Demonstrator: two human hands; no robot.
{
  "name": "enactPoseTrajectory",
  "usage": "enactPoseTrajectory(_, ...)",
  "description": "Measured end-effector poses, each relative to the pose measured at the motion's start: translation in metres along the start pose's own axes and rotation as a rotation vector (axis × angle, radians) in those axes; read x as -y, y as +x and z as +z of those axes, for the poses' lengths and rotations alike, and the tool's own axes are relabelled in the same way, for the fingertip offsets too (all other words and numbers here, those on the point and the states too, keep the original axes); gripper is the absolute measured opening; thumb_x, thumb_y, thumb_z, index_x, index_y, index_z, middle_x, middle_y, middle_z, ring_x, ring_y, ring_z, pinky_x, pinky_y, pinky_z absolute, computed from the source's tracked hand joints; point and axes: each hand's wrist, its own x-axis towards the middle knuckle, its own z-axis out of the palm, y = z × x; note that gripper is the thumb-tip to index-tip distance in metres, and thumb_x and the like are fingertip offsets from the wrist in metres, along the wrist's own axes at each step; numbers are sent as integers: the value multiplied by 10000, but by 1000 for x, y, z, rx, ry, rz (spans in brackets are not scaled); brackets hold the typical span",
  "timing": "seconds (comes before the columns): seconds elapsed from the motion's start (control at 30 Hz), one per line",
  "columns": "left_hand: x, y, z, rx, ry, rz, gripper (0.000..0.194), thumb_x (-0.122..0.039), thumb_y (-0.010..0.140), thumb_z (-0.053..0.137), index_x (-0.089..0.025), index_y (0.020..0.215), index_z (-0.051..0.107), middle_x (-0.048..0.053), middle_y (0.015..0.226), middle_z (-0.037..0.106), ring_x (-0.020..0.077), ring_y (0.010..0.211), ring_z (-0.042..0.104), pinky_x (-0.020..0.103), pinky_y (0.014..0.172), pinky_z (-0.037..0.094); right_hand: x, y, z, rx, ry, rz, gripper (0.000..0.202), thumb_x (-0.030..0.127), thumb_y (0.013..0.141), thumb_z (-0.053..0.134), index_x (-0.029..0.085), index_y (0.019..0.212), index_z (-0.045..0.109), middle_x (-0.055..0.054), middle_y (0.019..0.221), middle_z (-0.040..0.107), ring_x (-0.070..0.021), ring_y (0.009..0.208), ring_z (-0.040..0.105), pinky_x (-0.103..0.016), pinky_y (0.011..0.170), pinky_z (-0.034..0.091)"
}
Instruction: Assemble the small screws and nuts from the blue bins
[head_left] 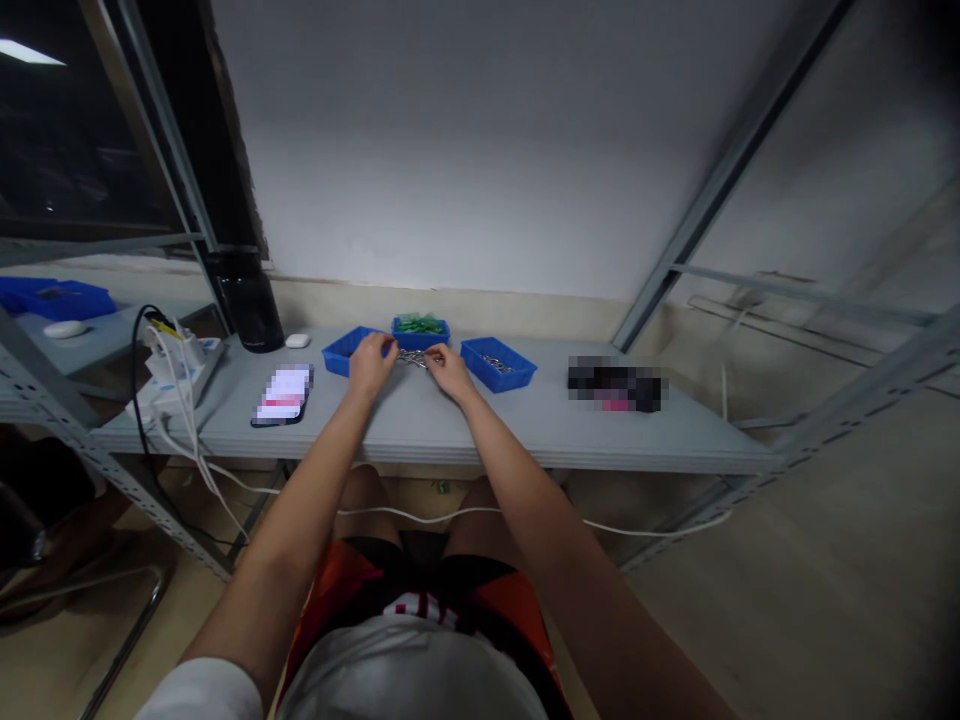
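My left hand [370, 364] is beside the left blue tray [339, 362], its fingertips pinched together over the shelf. Opposite it, my right hand [451, 372] has its fingers closed at the edge of a small pile of shiny metal pieces [411, 357]. What either pinch holds is too small to make out. Behind the pile stands a blue tray [421, 343] with green pieces [418, 324] in it. To the right of my right hand, another blue tray [517, 381] contains several small metal pieces [495, 364]. My left hand partly covers the left tray.
On the grey shelf [570, 435] a phone [283, 394], a white case [298, 341] and a black bottle [251, 305] are at left, near a power strip [180, 375] with cables. A blurred dark object [616, 384] lies at right. Metal uprights frame both ends.
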Motion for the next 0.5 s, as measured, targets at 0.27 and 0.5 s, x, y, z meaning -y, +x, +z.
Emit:
enactPoseTrajectory(0.27, 12, 2, -13, -134, 388, -249, 303, -268, 857, 425, -120, 1054, 601, 176, 1067, 598, 307, 1061, 490, 439, 904, 352, -13, -4, -1, 90, -457, -28, 236, 225, 803, 556, 167, 1021, 627, -92, 1038, 591, -170, 898, 564, -302, 867, 432)
enactPoseTrajectory(0.5, -4, -6, 10, 335, 257, 267, 267, -251, 850, 444, -161, 1039, 610, 117, 1069, 582, 240, 1041, 521, 338, 894, 419, -11, -3, 1, 259, -558, -85, 204, 201, 846, 516, 173, 964, 681, -97, 1001, 650, -194, 967, 578, -286, 878, 416)
